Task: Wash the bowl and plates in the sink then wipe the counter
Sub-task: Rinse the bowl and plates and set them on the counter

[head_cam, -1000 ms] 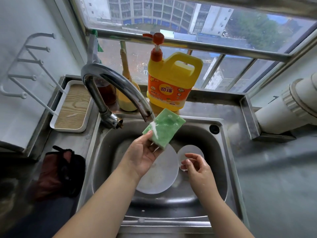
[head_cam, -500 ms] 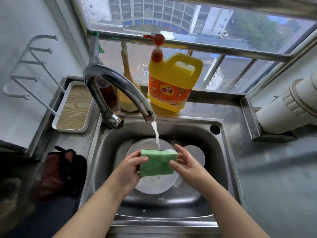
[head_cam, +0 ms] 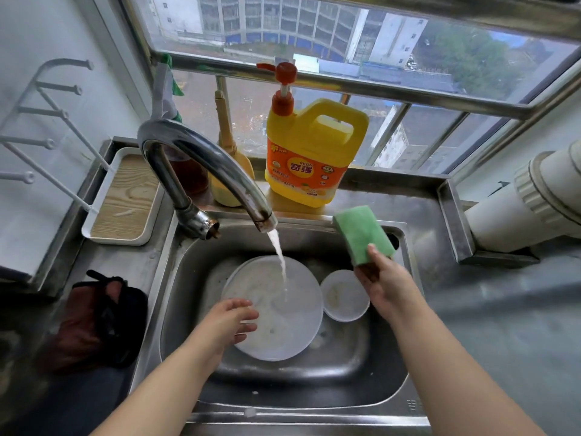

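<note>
Green sponge is pinched in my right hand over the sink's far right. My left hand, fingers loose, seems to touch the plate under running water; the bowl sits right beside it.

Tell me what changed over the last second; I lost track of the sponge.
The sponge passed from the left hand to the right hand: first the left held it under the faucet, then both held it, and now the right pinches it up by the sink's far right corner. The left hand dropped open over the large plate. Water still runs; plate and small dish stayed.
</note>
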A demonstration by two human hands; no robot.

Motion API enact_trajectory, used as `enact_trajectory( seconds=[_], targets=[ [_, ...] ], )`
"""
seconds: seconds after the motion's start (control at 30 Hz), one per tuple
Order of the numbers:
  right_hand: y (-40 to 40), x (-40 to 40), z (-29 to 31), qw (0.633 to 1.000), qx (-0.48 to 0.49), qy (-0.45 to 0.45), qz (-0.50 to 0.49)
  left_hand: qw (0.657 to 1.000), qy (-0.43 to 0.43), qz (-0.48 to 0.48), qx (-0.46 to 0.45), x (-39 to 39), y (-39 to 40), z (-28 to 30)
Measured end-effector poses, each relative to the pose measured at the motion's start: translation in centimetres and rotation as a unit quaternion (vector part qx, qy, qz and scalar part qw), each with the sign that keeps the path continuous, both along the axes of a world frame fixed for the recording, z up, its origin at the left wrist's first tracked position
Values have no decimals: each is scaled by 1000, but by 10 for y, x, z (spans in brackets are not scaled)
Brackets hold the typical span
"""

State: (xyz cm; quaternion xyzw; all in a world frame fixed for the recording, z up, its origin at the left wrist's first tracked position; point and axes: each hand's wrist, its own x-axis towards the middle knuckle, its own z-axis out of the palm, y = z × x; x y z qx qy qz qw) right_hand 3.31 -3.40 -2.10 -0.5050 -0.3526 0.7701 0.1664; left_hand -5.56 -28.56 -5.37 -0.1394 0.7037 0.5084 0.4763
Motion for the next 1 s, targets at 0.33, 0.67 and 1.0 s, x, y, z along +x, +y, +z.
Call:
enact_trajectory(
  seconds=[0.33,0.67,1.0],
  targets=[
    [7,-35,-22,998,-13,-55,40,999,-6,30,-18,-9,-5,-11],
    [-19,48,-126,836,102,-471,261,998,-24,29,-44,3,-6,-20],
    [1,46,-160,842,147,-477,203,998,6,-15,-58,13,-5,-26]
  ],
)
